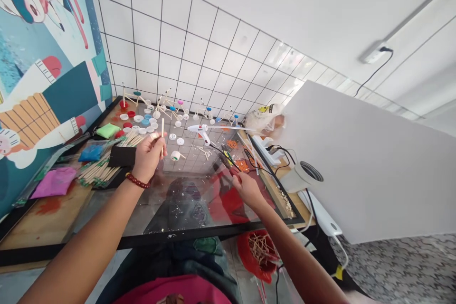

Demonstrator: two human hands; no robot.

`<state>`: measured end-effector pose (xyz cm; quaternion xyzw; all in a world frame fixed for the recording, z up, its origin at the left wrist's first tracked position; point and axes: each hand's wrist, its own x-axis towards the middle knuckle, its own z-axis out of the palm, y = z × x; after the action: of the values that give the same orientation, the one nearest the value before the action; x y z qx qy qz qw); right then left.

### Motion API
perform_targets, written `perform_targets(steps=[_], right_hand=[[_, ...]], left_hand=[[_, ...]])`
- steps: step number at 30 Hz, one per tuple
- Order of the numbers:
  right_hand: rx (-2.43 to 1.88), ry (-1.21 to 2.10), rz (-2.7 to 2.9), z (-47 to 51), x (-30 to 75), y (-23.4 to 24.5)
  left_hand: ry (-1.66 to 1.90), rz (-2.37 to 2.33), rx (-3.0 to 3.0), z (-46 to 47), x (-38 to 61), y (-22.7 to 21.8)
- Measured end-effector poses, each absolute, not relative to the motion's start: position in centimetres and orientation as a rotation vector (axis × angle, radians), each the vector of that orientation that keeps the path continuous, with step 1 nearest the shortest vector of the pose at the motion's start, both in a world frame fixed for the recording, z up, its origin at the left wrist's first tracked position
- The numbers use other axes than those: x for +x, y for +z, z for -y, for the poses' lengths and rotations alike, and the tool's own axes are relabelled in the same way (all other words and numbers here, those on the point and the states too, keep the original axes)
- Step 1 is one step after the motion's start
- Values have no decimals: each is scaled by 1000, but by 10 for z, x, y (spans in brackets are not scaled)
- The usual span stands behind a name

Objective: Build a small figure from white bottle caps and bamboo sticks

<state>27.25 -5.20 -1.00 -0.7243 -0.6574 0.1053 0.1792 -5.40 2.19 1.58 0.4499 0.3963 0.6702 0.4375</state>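
Observation:
My left hand [150, 153] is closed around a pale wooden stick [163, 128], held upright above the glossy tabletop [138, 211]. Over the right part of the table, my right hand [246, 189] is closed at the end of a dark, narrow tool with a bit of red, whose kind I cannot make out. Between the hands and farther back lies a white glue gun [201, 132] with a clear glue stick in its rear. Near it sits a white bottle cap [175, 156] with a short stick attached. More white caps [180, 141] lie behind that one.
Stick-and-cap assemblies [173, 110] line the back edge. Bundled sticks [99, 171], a pink packet [55, 182] and a green packet [108, 130] lie left. A power strip [267, 149] and a grey-white cylinder [301, 178] stand right. A red bag of sticks [245, 251] hangs below.

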Motion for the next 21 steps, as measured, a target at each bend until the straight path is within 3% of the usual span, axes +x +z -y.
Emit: perform_targets(steps=[4,7,21], right_hand=[[-1609,1117,1339,58,260,0],[-1289,1506,1065,64,240,6],[-1168,1735,1033,72,211,12]], left_hand=[[1394,-827,1008,-12,-43,17],[1273,-772,998,-8,-36,12],[961,-680,894,15,-5,-10]])
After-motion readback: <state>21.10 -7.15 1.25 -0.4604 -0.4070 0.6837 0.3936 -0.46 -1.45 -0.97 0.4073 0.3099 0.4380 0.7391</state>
